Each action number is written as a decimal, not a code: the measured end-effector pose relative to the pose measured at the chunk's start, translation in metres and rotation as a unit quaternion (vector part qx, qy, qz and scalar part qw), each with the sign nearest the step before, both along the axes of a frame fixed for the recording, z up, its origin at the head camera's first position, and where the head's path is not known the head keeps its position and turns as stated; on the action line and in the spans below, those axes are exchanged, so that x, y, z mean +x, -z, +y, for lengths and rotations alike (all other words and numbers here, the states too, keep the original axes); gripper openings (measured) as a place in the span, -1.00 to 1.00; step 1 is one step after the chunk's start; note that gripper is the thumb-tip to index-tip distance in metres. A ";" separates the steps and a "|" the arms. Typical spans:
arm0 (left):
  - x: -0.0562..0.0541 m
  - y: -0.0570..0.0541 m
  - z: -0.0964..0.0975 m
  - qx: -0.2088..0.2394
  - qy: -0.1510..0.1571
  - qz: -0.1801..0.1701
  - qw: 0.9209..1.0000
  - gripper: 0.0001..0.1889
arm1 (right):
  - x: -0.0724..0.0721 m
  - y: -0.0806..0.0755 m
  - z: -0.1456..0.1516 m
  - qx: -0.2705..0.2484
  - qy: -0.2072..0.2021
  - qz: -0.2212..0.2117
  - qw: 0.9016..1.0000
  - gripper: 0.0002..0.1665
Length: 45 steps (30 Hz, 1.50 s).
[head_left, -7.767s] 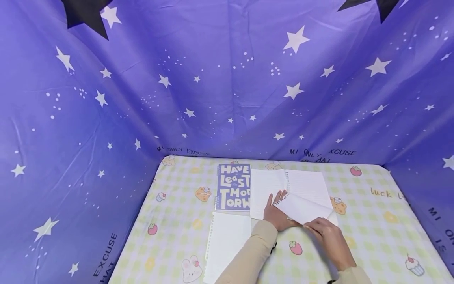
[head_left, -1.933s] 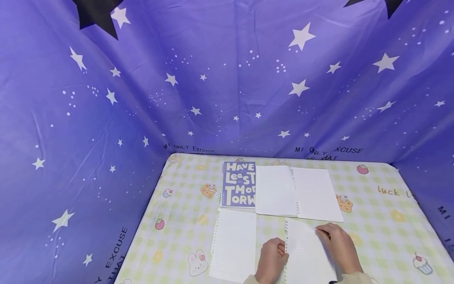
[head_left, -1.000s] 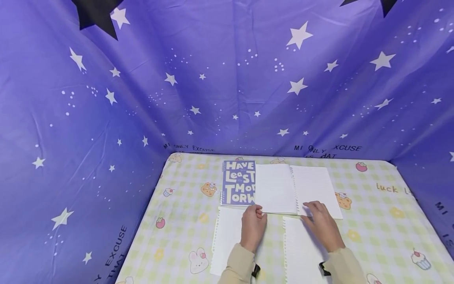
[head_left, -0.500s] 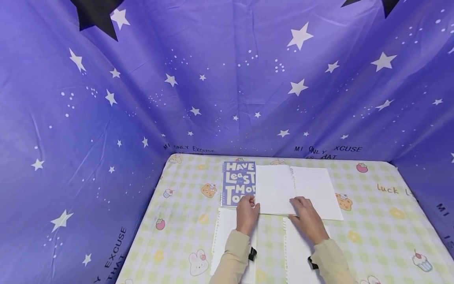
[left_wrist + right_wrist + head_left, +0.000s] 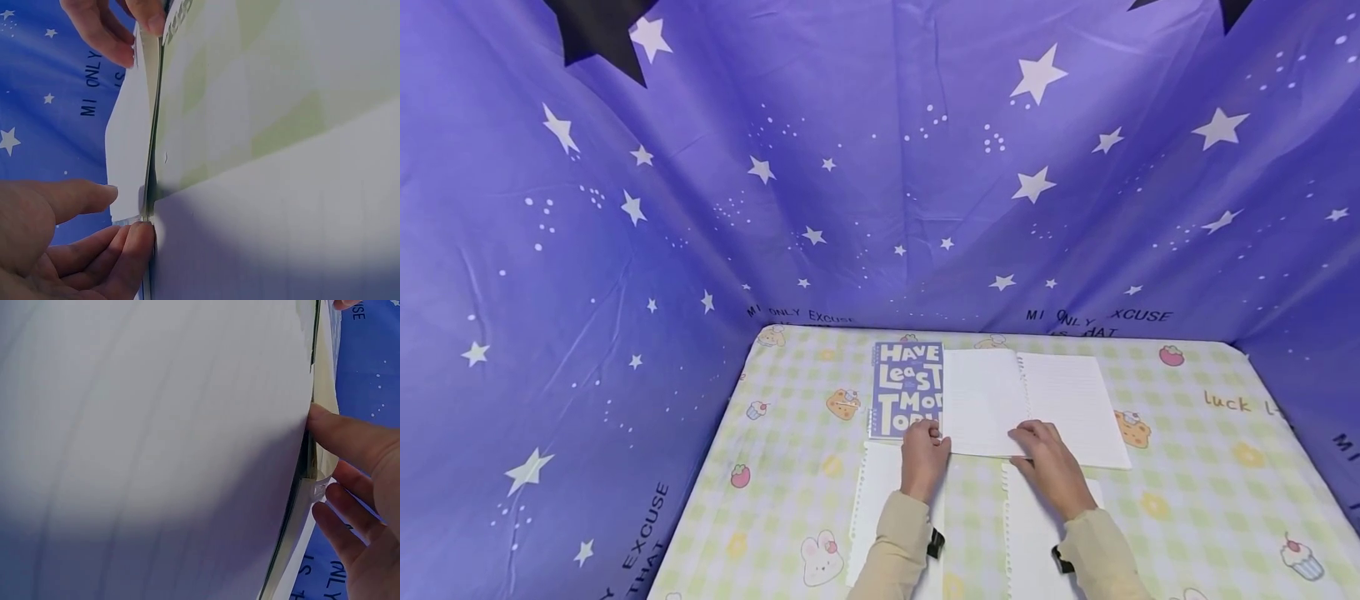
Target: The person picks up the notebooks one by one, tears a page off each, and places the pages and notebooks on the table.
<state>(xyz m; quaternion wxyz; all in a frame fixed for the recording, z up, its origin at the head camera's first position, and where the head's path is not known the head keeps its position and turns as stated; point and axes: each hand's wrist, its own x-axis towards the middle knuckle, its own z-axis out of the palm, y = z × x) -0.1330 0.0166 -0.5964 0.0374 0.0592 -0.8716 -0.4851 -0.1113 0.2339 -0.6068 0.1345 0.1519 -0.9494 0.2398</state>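
An open spiral notebook [image 5: 985,400] with white lined pages lies flat at the middle of the table. My right hand [image 5: 1051,467] is at its near edge by the coil binding; in the right wrist view the thumb [image 5: 350,434] presses the edge and the other fingers reach over the page side, pinching it. My left hand [image 5: 923,462] is at the notebook's near left corner, touching its edge with fingertips, thumb and fingers apart in the left wrist view. A purple-covered notebook [image 5: 895,387] lies against the left side, partly behind my left hand.
Two loose sheets with torn perforated edges lie in front: a left sheet [image 5: 876,483] under my left forearm and a right sheet [image 5: 1030,542] under my right arm. A checked tablecloth [image 5: 1195,483] covers the table. A purple star-printed curtain [image 5: 850,208] stands behind.
Earlier, both hands handled a torn sheet, which now lies at the front right. Both hands then moved up to the open notebook's near edge. Over the last half second they have hardly moved.
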 end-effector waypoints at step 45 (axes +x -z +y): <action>0.000 -0.019 0.005 0.171 0.014 0.000 0.985 -0.73 | -0.001 -0.019 -0.027 -0.049 -0.024 0.009 0.998 -0.48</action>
